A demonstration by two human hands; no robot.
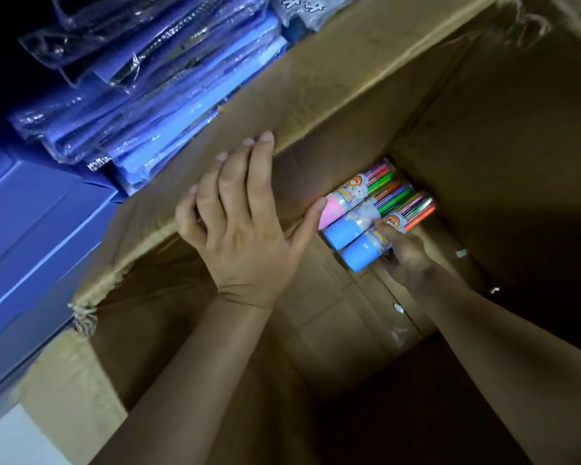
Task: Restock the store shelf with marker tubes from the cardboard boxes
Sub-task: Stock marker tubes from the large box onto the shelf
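Deep cardboard box (349, 95), nearly emptied, three marker tubes (376, 209) lying side by side on its bottom in the far corner: one pink-capped, two blue-capped. Right hand (405, 253) is down inside the box, fingers curled around the nearest blue-capped tube (366, 248), one fingertip on its printed label; the underside of the grip is hidden. Left hand (245, 223) rests on the box's left flap (141, 229), fingers spread over the edge, thumb pointing in toward the pink cap, holding nothing. Stacked blue plastic-wrapped packs (141, 105) sit just beside the box on the left.

Step in hand looks like lifting a tube out. To do it well: keep the left hand bracing the flap so the box doesn't shift, wrap the tube fully around its middle before lifting, raise it straight up clear of the walls. Smooth plastic may slip; neighbours may roll once it goes
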